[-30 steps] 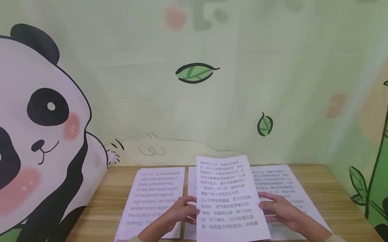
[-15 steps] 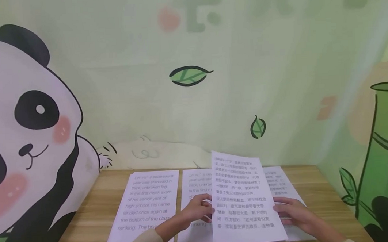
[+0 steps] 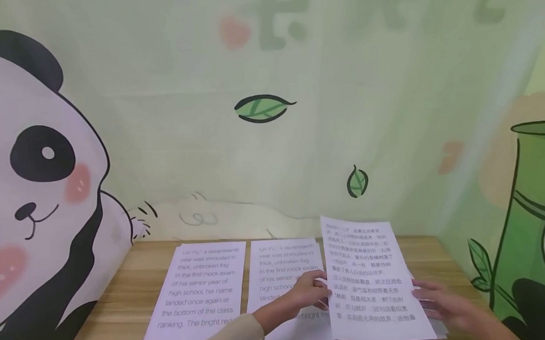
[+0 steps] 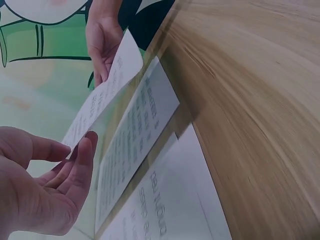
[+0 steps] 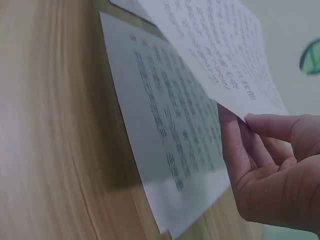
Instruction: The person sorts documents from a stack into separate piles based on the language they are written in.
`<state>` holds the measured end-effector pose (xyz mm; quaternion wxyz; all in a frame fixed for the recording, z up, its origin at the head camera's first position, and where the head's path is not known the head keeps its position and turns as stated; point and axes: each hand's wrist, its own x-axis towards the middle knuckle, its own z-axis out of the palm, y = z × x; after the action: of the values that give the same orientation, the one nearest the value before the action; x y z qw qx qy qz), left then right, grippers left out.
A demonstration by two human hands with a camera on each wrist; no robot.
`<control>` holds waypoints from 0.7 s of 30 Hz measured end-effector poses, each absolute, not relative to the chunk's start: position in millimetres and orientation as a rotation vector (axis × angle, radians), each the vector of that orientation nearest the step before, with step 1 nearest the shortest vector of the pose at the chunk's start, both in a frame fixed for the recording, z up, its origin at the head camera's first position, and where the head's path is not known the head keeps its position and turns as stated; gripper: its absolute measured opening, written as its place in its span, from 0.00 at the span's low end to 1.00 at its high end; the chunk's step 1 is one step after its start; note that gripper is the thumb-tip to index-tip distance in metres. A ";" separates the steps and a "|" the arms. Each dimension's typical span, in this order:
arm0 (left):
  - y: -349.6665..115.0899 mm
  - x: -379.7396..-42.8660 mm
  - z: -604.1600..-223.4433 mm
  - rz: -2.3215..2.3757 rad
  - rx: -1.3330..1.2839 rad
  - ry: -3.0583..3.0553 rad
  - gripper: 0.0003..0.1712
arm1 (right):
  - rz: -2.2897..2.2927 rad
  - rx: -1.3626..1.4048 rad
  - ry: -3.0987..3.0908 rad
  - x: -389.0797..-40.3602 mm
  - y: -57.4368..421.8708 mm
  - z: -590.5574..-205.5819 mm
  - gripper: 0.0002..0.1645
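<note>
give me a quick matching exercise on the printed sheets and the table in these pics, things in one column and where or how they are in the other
Things:
1. white sheet with Chinese print
2. far-left white sheet with English print
3. middle white sheet with English print
4. light wooden table

States:
A. lies flat at the left end of the row
B. bears the sheets
C. held raised by both hands
D. partly under the left hand

Pairs: 1-C, 2-A, 3-D, 4-B

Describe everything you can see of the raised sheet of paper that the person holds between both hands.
The raised sheet is a thin white page printed with dark Chinese characters in rows. It is held tilted above the wooden table, over another printed sheet lying flat. The left hand touches its left edge with thumb and fingers; the right hand pinches its right edge. It looks uncreased and bends slightly.
</note>
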<state>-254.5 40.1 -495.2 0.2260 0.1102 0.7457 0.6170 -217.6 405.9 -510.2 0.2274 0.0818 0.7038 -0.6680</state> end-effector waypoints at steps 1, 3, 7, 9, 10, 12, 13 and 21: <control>43.8 -255.8 -496.1 1.708 0.303 2.051 0.19 | -1.854 0.224 1.925 -218.9 410.1 -510.6 0.37; 51.0 -257.9 -498.3 1.706 0.300 2.040 0.19 | -1.871 0.187 1.897 -221.1 417.8 -511.7 0.32; 63.6 -261.2 -506.3 1.689 0.268 2.031 0.23 | -1.904 0.186 1.856 -225.9 426.1 -515.4 0.24; 68.6 -263.0 -511.5 1.666 0.236 2.044 0.25 | -1.900 0.181 1.865 -227.6 426.7 -517.7 0.24; 70.6 -263.9 -513.9 1.655 0.217 2.046 0.25 | -1.899 0.200 1.875 -228.7 426.3 -518.9 0.24; 73.6 -266.0 -518.7 1.629 0.183 2.049 0.24 | -1.881 0.241 1.915 -231.0 424.0 -521.1 0.26; 75.1 -267.1 -521.7 1.625 0.170 2.042 0.23 | -1.872 0.276 1.940 -232.0 422.2 -522.3 0.28; 79.7 -271.5 -538.3 1.582 0.145 1.954 0.14 | -1.806 0.499 2.030 -237.1 415.7 -528.8 0.39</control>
<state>-271.5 79.7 -538.3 0.3067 0.0548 0.7385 0.5979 -237.1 415.7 -528.8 0.1884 0.1773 0.7218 -0.6420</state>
